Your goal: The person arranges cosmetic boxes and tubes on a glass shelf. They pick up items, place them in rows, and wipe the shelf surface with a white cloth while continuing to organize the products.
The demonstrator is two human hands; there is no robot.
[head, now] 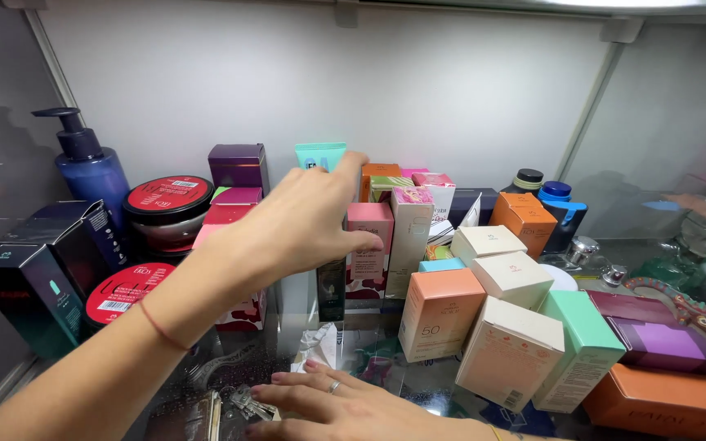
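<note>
My left hand (pixel 296 224) reaches from the lower left over the shelf, fingers stretched out beside a teal tube (pixel 318 155) standing at the back wall. Its thumb lies against the top of a pink box (pixel 367 265); nothing is clasped in it. A thin red string circles that forearm. My right hand (pixel 345 404), with a ring on one finger, lies flat and spread on the glass shelf (pixel 369 327) at the front. It rests just below a crumpled white paper (pixel 318 347) and next to some keys (pixel 247 402).
Cosmetic boxes crowd the shelf: black boxes (pixel 30 294) at left, a blue pump bottle (pixel 91 171), two red-lidded jars (pixel 169 200), a peach box (pixel 439 314), a mint box (pixel 586 347), purple (pixel 655 335) and orange (pixel 663 400) boxes at right. White wall behind.
</note>
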